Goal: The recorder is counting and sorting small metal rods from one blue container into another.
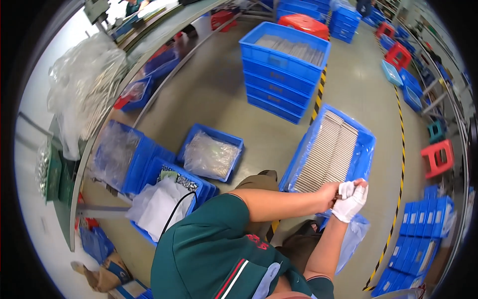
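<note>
Right hand [351,203]: wore a white glove, fingers curled; it met the left hand just over the near corner of a blue crate. What lay inside its curl could not be told.

Left hand [330,193]: bare, fingers closed on the white glove [345,190] at the right hand's fingertips, pinching the cloth there. Its forearm ran across from the left, the right forearm rose from below.

Blue crate [366,149]: directly beyond the hands, lined with clear plastic film and filled with two packed rows of slim pale grey strips [328,152] lying side by side. The hands were at its near edge, touching or just above it; which one could not be told.

Clear plastic bag [354,238]: hung below the hands, beside the right forearm.

Person: green shirt, seated or bent over, one knee showing beneath the left forearm.

Stack of blue crates [279,79]: farther off across the concrete floor, the top one holding grey flat parts; a red stool [304,23] behind it.

Open blue crates [211,155] to the person's left: one held a clear bag of parts, one white sheeting [159,204], one crumpled film.

Yellow-and-black floor tape [400,164]: ran past the crate's right side. A red stool [438,157] stood beyond the tape, with more blue crates [423,234] stacked near it.

Workbench [30,169]: far left, carrying bagged material.
</note>
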Demonstrator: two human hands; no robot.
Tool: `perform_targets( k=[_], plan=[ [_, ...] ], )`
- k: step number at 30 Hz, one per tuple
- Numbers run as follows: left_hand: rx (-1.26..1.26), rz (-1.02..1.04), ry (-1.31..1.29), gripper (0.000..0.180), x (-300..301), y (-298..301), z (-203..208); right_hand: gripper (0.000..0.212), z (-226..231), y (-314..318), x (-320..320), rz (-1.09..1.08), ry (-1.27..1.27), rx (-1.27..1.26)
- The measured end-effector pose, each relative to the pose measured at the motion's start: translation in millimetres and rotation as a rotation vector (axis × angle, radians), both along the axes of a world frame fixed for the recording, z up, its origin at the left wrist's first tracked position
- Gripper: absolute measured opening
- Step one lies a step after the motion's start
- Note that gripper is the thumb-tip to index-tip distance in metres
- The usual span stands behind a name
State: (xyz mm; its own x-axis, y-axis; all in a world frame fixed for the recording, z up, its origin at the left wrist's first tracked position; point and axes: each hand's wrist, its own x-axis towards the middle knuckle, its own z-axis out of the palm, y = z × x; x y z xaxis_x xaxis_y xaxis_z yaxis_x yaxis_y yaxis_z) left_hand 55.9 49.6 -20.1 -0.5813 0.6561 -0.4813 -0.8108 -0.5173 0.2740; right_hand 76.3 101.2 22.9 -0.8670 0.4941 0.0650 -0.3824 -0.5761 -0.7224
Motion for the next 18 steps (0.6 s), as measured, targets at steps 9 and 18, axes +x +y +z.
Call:
perform_targets(
  k=[9, 18],
  plan=[
    [-0.835, 0.293, 1.064, 0.024, -37, -24, 11, 0.037, -10, 0, 0, -0.303, -0.342, 0.804],
    [-0.780, -0.242, 1.475, 0.028, -60, -61, 32, 0.031, -18, 5, 24, 0.874, -0.442, 0.225]
  ],
)
